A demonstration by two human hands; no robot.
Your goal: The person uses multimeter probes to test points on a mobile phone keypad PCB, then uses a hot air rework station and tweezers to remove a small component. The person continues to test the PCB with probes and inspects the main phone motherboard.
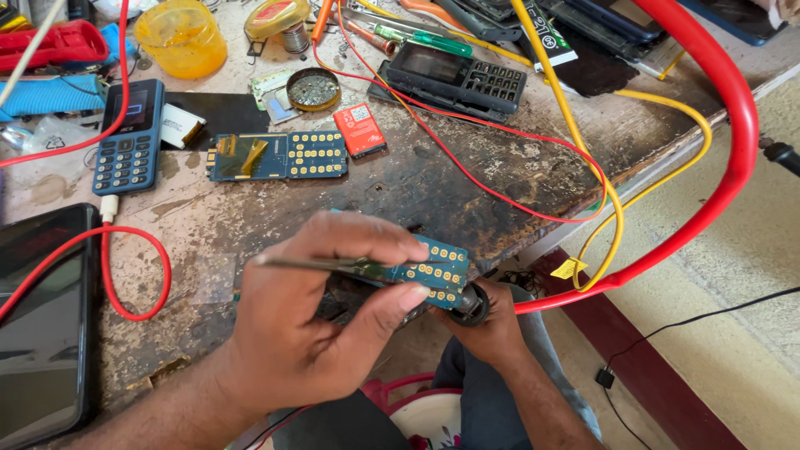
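Left hand [317, 325] pinching tweezers [304, 263] and steadying the blue circuit board [433, 271] at the counter [500, 167] edge; right hand [492, 325] clenched on the red-hosed hot-air tool [471, 304] beneath; best kept steady, nozzle near one spot, fingers off heated pads.

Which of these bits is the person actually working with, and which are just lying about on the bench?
In use: left hand with tweezers, blue circuit board, right hand on the black tool.

Lying about: blue keypad phone, second circuit board, red battery, yellow tub.
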